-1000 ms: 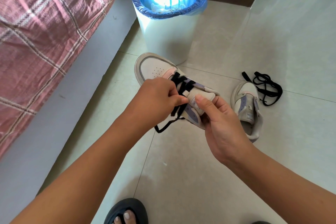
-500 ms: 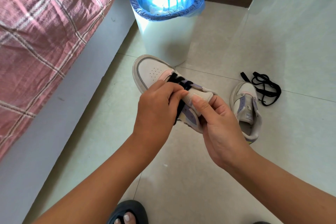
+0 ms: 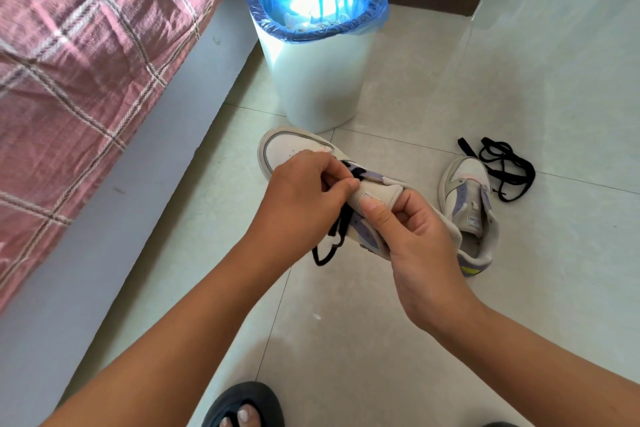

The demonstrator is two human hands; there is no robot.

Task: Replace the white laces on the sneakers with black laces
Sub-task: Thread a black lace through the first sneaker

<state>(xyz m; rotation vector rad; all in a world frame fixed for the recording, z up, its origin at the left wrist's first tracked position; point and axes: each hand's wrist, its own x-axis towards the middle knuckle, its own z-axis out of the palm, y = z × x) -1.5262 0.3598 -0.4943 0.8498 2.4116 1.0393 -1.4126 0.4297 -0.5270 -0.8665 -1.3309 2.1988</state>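
Left hand [image 3: 301,198] pinches the black lace [image 3: 337,234] at the upper eyelets of the held sneaker [image 3: 294,152]; fingers curled tight, thumb against forefinger. Right hand [image 3: 412,236] pinches the tongue [image 3: 379,192], thumb on top, fingers curled under, steadying the shoe in the air above the floor [image 3: 381,340].

Change: half a second ago the left hand covered the lace and no tail showed. Now loose lace hangs below the left hand again in a loop, much as it did a second ago. The hand has also slid slightly toward the toe. Reads as one pull-through at an eyelet just done, slack drawn out to the side.

Meaning for the task: this shoe is partly laced in black, crossings visible between the hands, upper eyelets likely still open. Exact eyelet count hidden by the fingers.

Second sneaker [image 3: 467,204] lies on the floor to the right, no lace visible in it, tongue open. Spare black lace [image 3: 502,170] is piled just beyond it, touching or nearly so. So about half the job remains.

Bin [image 3: 311,80] with blue liner stands behind; pale strands inside could be the white laces, cannot tell. Bed [image 3: 86,45] on the left.
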